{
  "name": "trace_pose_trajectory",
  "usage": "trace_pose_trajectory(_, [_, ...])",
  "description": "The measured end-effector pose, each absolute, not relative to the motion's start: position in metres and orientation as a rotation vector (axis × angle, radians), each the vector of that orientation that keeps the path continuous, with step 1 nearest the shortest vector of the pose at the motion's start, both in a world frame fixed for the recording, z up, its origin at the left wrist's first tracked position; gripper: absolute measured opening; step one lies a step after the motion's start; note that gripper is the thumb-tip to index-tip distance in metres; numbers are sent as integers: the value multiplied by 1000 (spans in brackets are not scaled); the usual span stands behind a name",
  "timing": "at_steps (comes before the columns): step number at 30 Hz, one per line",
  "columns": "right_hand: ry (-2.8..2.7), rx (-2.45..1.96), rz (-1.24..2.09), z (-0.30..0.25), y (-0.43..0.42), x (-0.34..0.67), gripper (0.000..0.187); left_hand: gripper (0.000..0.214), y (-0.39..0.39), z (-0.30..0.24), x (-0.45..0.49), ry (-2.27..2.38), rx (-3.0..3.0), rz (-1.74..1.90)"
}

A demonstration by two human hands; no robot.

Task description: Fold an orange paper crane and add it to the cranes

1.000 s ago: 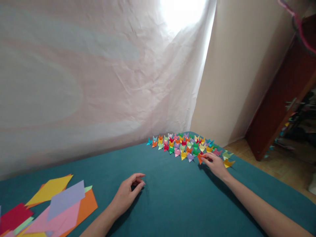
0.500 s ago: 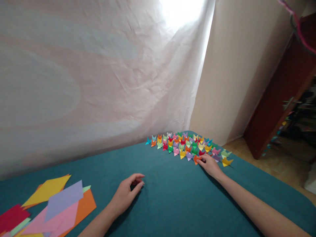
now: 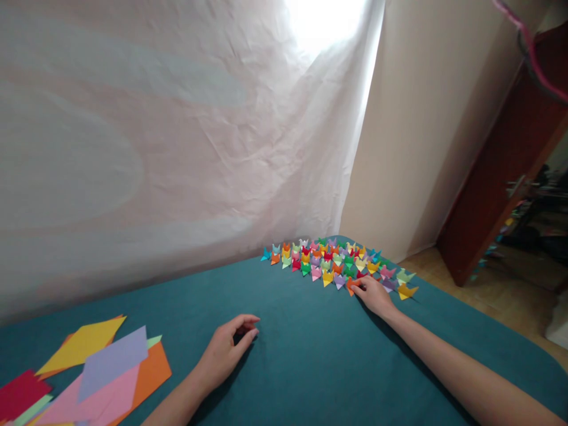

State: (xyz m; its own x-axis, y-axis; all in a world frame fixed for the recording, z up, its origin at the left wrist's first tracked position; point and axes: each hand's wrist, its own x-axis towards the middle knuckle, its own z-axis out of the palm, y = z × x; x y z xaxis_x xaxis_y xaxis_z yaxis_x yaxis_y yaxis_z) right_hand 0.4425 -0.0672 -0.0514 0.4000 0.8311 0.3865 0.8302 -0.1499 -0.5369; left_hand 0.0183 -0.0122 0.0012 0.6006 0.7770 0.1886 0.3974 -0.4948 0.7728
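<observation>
Red paper [image 3: 22, 393], one sheet, lies at the far left of the teal table [image 3: 284, 373], with one pale green strip of paper [image 3: 33, 409] along its lower edge. Just right of it, one yellow sheet [image 3: 84, 344] rests over an orange one whose edges peek out. Next comes one lilac sheet [image 3: 113, 364] on top of pink paper [image 3: 118, 393]; how many pink sheets there are cannot be told. One orange sheet [image 3: 155, 373] and one pale green corner [image 3: 154, 341] show at that pile's right side.

One left hand [image 3: 224, 350] is poised right of the papers, its fingers curled and a gap between thumb and fingertips, with nothing visible in its grasp.

Farther right, dozens of folded paper birds [image 3: 316, 273] stand in close rows near the table's far corner, too crowded for an exact count. At the near edge, left to right, are one pink, one yellow and one lilac bird, then one orange bird [image 3: 350, 287], pinched between the thumb and fingertips of the right hand [image 3: 375, 296]. Four birds show clearly just right of that hand: one pink, one lilac, one pale green, one yellow. One brown door [image 3: 497, 171] stands beyond.
</observation>
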Motion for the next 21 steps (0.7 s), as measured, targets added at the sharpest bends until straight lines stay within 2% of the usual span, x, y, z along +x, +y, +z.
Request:
trace_pose_trajectory(6, [-1413,-1932,21,-53,-68,443,22,26,-12,1,17,924,2126,689])
trace_pose_trajectory(14, [-1380,-1876,84,-50,-77,456,34,25,-11,-2,17,913,2121,691])
trace_pose_trajectory(21, [-1390,-1860,118,-40,-80,447,25,25,-13,2,18,917,2116,689])
